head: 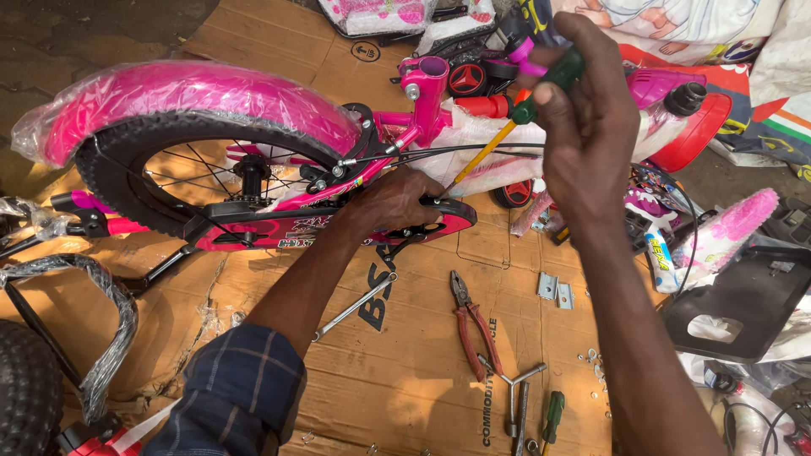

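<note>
A small pink bicycle [279, 207] lies on flattened cardboard, its rear wheel under a plastic-wrapped pink mudguard [194, 93]. My left hand [390, 203] presses down on the pink and black chain guard [439, 221] and steadies it. My right hand [583, 118] is closed around the green handle of a screwdriver [515, 118]. Its yellow shaft slants down to the left, and the tip meets the chain guard just beside my left fingers.
On the cardboard [405, 371] lie red-handled pliers [473, 325], a three-way socket wrench [514, 388], a second green screwdriver [552, 415], a spanner [355, 308] and two small metal plates [554, 291]. Pink bike parts, a black seat plate [735, 300] and another tyre [29, 397] crowd the edges.
</note>
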### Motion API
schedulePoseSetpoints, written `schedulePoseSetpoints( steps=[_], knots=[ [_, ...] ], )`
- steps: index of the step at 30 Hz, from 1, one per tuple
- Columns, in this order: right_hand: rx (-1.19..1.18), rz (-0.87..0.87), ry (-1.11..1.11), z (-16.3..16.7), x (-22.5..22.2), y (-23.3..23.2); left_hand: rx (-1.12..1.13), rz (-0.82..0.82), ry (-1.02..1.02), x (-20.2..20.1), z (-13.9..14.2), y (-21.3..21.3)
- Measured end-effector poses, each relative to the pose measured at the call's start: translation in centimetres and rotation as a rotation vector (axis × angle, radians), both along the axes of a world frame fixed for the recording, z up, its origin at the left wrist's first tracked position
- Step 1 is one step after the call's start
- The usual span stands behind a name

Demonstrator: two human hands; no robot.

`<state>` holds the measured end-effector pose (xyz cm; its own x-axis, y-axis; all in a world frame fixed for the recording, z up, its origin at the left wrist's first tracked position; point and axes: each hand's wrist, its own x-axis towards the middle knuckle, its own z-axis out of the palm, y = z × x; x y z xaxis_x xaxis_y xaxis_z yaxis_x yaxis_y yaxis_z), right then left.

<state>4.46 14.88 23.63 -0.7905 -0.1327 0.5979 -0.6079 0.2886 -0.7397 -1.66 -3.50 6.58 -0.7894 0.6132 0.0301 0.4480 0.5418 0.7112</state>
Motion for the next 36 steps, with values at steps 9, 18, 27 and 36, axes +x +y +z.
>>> schedulePoseSetpoints(
  steps=[9,18,27,36],
  knots=[
    [-0.088,0.128,-0.139,0.2,-1.5,-1.1,0.015,-0.004,0.037,-0.1,-0.2,0.0],
    [0.437,-0.218,0.381,0.8,-0.3,-1.2,0.031,-0.006,0.021,-0.3,-0.5,0.0],
    [0.397,-0.181,0.339,-0.5,0.1,-1.1,0.014,-0.004,0.049,-0.4,-0.6,0.1],
    [0.469,-0.305,0.360,-0.9,-1.5,-0.5,0.046,-0.018,0.045,-0.2,-0.4,0.3]
  ],
)
